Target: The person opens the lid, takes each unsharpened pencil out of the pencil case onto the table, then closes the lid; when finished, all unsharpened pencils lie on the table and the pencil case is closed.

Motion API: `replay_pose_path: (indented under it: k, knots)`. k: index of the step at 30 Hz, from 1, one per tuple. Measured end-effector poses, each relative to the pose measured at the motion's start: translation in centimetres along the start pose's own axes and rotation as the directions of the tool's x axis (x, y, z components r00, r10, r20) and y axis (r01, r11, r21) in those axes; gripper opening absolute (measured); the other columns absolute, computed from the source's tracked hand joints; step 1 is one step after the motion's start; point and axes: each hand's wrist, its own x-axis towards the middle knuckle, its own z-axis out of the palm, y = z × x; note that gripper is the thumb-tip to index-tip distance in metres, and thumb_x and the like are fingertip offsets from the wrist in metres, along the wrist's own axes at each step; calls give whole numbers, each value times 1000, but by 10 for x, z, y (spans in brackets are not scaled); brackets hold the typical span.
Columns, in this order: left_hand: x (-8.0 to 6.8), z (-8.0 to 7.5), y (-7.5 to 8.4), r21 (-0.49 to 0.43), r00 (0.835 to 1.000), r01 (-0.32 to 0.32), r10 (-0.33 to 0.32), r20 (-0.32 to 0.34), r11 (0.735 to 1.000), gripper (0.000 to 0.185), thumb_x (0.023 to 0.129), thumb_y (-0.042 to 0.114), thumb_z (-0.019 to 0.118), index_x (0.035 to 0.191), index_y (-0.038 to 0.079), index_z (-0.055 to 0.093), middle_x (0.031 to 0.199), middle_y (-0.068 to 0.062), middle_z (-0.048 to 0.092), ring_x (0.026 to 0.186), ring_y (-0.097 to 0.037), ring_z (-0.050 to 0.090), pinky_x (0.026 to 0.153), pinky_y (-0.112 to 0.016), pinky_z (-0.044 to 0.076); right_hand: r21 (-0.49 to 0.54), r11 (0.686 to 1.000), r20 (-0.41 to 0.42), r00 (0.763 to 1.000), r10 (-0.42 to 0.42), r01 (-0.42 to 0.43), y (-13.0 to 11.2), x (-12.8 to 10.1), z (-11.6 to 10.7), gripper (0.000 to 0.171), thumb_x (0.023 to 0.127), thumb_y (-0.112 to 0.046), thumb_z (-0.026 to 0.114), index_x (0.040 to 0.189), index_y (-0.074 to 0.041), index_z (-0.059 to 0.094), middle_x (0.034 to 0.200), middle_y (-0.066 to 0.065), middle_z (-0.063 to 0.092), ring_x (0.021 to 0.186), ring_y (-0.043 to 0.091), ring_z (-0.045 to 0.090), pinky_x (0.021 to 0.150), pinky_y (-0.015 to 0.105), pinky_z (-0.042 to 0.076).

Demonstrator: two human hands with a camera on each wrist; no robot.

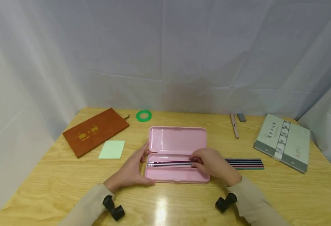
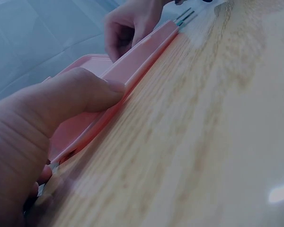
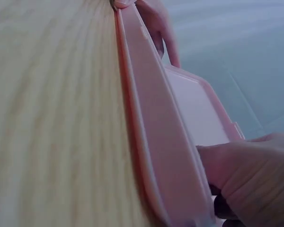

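Observation:
A pink pencil case (image 1: 168,174) lies on the table with its lid (image 1: 177,140) raised at the back. Several dark and pale pencils (image 1: 169,163) lie lengthwise in its rear compartment. My left hand (image 1: 128,172) grips the case's left end, the thumb (image 2: 97,92) against the front wall and the fingers round the back. Over the right half of the case, my right hand (image 1: 212,161) reaches in with curled fingers and pinches the pencils near their right ends. Its fingertips are partly hidden in the head view and behind the case wall in the right wrist view.
More pencils (image 1: 247,164) lie right of the case. A brown notebook (image 1: 97,131), pale green sticky notes (image 1: 112,149) and a green tape roll (image 1: 139,118) are to the left. A pink pen (image 1: 234,125), grey eraser (image 1: 241,117) and grey-green notebook (image 1: 295,141) are to the right.

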Motion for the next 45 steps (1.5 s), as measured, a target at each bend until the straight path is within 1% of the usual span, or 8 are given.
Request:
replay_pose_path:
  k: [5, 12, 20, 27, 30, 36, 42, 45]
  knots:
    - [2, 1, 1, -5, 1000, 1, -1, 9, 1000, 131, 51, 37, 92, 153, 3, 17, 120, -2, 54, 91, -12, 43, 80, -25, 40, -20, 1000, 11, 1000, -6, 6, -3, 7, 2, 9, 82, -19, 76, 85, -12, 71, 68, -8, 59, 59, 2, 45, 57, 20, 40]
    - [3, 3, 4, -22, 999, 30, -29, 31, 999, 132, 50, 36, 91, 154, 4, 16, 122, 0, 54, 92, -13, 44, 81, -26, 40, -42, 999, 1, 1000, 0, 0, -1, 6, 2, 16, 80, -20, 78, 79, -14, 63, 64, -10, 53, 58, 2, 42, 56, 19, 38]
    - [2, 6, 5, -30, 999, 17, -16, 35, 999, 132, 50, 35, 91, 153, 2, 16, 121, -3, 55, 91, -12, 43, 81, -26, 41, -19, 998, -35, 998, 52, -53, 3, -10, -6, 8, 87, -20, 71, 87, -13, 66, 70, -8, 59, 60, 1, 44, 57, 20, 41]
    - [0, 4, 4, -11, 1000, 10, -9, 26, 1000, 131, 50, 36, 91, 153, 2, 17, 122, -3, 54, 92, -12, 43, 81, -26, 41, -45, 996, -215, 975, 60, -72, 26, -52, -18, 5, 86, -14, 72, 89, -15, 68, 56, -15, 40, 50, -3, 29, 48, 19, 28]
    - [-1, 2, 3, -1, 1000, -2, 2, 17, 1000, 131, 51, 36, 91, 152, 1, 17, 121, -3, 54, 91, -11, 43, 80, -26, 40, -43, 995, -271, 960, 75, -90, 39, -75, -21, 9, 83, -10, 73, 86, -17, 68, 57, -18, 41, 50, -6, 27, 48, 18, 29]
    - [-1, 0, 1, 7, 1000, 15, -15, 16, 1000, 132, 50, 36, 92, 153, 2, 17, 120, -1, 54, 91, -11, 43, 81, -26, 40, -24, 981, -269, 946, 180, -194, 58, -115, -27, 6, 87, -14, 70, 86, -20, 68, 57, -19, 39, 48, -5, 27, 47, 19, 28]
    - [0, 0, 1, -1, 1000, 14, -14, 16, 1000, 132, 50, 35, 92, 153, 2, 17, 119, -1, 54, 91, -12, 43, 81, -26, 40, -19, 979, -288, 939, 189, -202, 73, -145, -30, 3, 87, -16, 71, 86, -17, 69, 61, -21, 43, 51, -6, 30, 48, 19, 29]
    - [1, 0, 1, -3, 1000, 7, -7, 15, 1000, 132, 50, 35, 92, 153, 2, 17, 119, -2, 55, 91, -12, 43, 81, -26, 40, -14, 978, -297, 935, 194, -207, 79, -157, -30, 11, 82, -11, 74, 84, -20, 69, 60, -22, 40, 51, -7, 30, 47, 19, 29]
